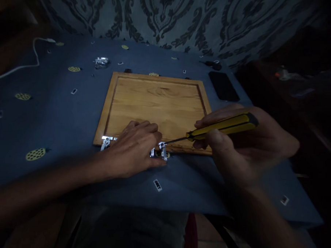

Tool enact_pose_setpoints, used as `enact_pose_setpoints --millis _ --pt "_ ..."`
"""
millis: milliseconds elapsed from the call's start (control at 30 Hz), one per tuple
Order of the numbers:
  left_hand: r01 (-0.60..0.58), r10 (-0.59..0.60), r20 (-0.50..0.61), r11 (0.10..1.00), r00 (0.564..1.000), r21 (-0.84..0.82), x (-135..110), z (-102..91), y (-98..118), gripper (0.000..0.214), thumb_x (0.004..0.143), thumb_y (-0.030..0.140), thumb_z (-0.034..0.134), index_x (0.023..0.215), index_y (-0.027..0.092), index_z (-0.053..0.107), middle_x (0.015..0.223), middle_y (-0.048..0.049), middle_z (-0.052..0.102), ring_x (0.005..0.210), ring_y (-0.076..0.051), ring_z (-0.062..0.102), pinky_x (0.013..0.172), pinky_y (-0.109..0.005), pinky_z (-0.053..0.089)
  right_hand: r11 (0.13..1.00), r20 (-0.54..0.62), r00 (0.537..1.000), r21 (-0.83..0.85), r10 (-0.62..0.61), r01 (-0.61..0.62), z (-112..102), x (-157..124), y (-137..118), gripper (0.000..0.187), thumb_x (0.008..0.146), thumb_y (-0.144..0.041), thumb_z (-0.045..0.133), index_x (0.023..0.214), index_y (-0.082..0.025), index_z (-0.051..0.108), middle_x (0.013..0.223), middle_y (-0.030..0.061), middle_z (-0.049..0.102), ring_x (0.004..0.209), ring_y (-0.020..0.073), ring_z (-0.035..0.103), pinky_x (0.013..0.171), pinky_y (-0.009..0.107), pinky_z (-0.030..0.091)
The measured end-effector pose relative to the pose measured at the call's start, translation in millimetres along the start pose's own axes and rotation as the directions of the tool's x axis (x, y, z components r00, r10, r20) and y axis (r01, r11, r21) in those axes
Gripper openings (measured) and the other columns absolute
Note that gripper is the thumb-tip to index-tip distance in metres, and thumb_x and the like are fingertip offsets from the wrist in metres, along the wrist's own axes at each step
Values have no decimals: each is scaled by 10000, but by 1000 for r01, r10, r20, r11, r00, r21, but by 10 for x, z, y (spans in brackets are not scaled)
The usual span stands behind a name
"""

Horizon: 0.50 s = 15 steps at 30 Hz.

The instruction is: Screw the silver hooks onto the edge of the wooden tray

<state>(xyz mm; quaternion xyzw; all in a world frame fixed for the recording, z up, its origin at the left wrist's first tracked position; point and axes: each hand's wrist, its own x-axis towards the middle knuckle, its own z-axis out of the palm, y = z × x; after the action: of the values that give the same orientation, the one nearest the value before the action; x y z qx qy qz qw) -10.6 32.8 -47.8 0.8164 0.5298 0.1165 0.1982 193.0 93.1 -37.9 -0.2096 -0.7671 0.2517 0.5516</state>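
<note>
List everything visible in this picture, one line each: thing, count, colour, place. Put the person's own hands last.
wooden board: one, light brown, middle of the cloth
metal fittings: two, silver, at the board's near edge
screwdriver: one, yellow and black handle, tip at the right-hand fitting
metal part: one, silver, far left on the cloth
phone: one, black, right of the board
cable: one, white, far left
tags: several, white and black, scattered
cloth: one, blue with yellow ovals, under everything
wall: patterned grey, behind
left hand: on the board's near edge, between the fittings
right hand: grips the screwdriver handle
</note>
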Motion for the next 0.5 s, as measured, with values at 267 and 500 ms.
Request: enact_pose_setpoints --millis 267,500 --pt "-3 3 2 1000 1000 3 3 -4 4 331 887 463 788 999 164 700 1040 -45 631 1040 -259 589 941 -418 411 1000 42 999 3 19 -20 36 -12 -29 67 924 -228 730 927 -295 737 822 15 724 679 206 654 572 370 561" --pt "-13 13 -9 1000 1000 4 -1 -4 -5 323 884 464 785 966 165 693 1022 -46 631 1005 -250 591 933 -416 423 999 108 993 -16 -39 41 26 32 -25 139 880 -159 751 916 -287 712 806 5 738 695 208 675 580 371 548"
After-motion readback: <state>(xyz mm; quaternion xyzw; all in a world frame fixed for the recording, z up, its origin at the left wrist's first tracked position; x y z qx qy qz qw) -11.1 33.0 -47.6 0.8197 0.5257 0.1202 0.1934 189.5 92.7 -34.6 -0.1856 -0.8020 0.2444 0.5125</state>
